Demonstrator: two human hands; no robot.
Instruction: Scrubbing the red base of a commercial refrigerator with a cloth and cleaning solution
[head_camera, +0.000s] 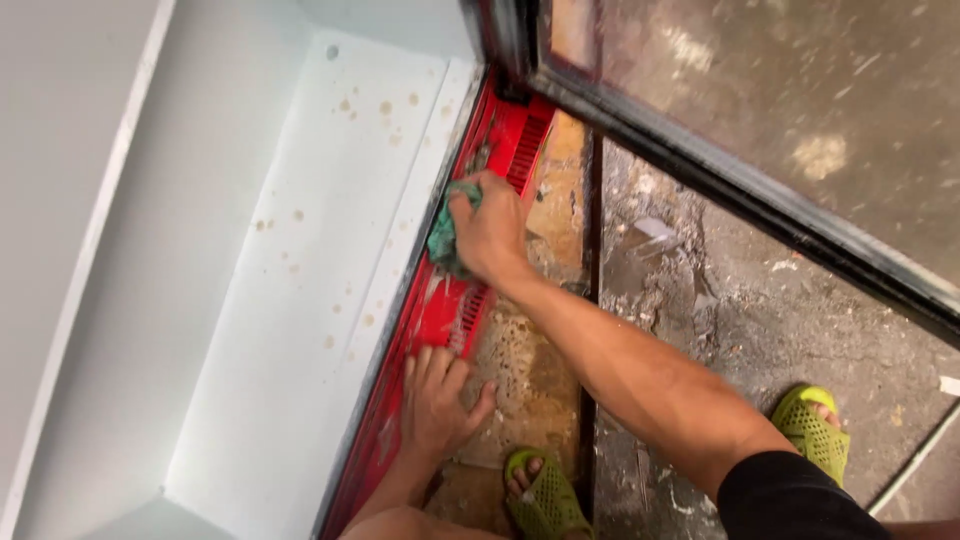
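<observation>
While our left hand (435, 400) rests open, our right hand (492, 232) grips the crumpled green cloth (443, 238) farther along the red slotted metal grille (440, 310).

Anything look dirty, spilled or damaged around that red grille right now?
Yes. The white cabinet floor is dotted with brownish spots, mostly toward its far end. The red grille shows wet streaks between the right hand, which presses a green cloth on it, and the left hand. The concrete floor is littered with debris.

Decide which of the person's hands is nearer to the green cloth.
Right. The right hand presses the green cloth against the red grille; the left hand rests flat on that grille, apart from the cloth.
</observation>
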